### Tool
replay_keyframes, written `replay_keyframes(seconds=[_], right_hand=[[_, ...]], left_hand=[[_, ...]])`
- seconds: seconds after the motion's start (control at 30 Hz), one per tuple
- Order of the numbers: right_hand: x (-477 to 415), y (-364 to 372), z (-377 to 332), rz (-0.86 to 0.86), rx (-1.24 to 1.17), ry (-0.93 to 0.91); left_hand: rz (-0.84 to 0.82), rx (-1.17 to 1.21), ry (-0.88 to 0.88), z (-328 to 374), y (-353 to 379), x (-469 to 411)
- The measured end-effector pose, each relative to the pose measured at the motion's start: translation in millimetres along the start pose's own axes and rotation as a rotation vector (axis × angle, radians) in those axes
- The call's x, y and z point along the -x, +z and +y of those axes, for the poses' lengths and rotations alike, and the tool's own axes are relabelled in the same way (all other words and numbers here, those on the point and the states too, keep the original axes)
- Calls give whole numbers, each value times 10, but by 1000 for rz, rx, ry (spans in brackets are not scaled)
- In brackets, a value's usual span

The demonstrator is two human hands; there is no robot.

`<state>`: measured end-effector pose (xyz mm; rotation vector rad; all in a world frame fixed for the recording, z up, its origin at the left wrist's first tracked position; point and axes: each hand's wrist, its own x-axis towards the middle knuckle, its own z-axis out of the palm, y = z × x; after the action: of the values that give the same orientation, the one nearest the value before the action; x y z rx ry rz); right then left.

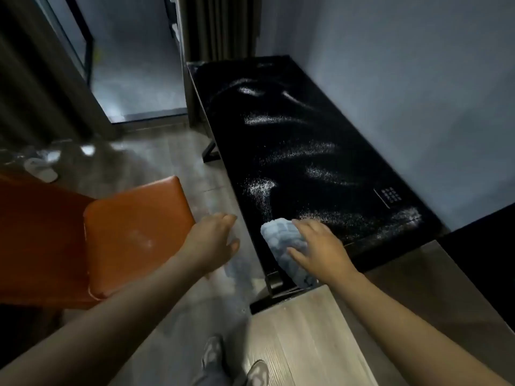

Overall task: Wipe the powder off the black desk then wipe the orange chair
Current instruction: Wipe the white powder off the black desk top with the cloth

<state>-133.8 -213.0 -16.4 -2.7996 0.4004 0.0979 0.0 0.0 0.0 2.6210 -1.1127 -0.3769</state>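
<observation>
I read this as a home room. Slippers (pixel 41 167) lie on the floor (pixel 292 344); curtains (pixel 220 26) flank a glass door (pixel 133 65).

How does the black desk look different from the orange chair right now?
The black desk is streaked with white powder; the orange chair shows only a faint pale smudge. The desk stands against the wall; the chair stands out on the floor. The right hand presses a light blue cloth on the desk, not the chair. Both look smooth.

No text or number can be read: a small white grid of marks (pixel 391 195) near the right edge of the black desk (pixel 278 129) and a faint pale mark (pixel 140 238) on the orange chair (pixel 133 218) are both too blurred.
</observation>
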Motion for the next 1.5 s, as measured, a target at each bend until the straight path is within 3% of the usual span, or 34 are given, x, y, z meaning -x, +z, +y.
replay_keyframes(seconds=[0.2,0.6,0.87,1.23,1.5], right_hand=[[-197,454,-7,-86,9,58],[-428,889,130,-151,-8,203],[-188,321,197,180,-216,323],[203,-454,1396,368,-71,558],[65,-643,2588,313,16,685]], left_hand=[[-145,65,-42,-265,359,-154],[-252,58,14,-547,686,-425],[-253,68,111,-347,525,-684],[-287,-37,262,517,539,-1132],[-342,-54,219,1292,834,-1566]])
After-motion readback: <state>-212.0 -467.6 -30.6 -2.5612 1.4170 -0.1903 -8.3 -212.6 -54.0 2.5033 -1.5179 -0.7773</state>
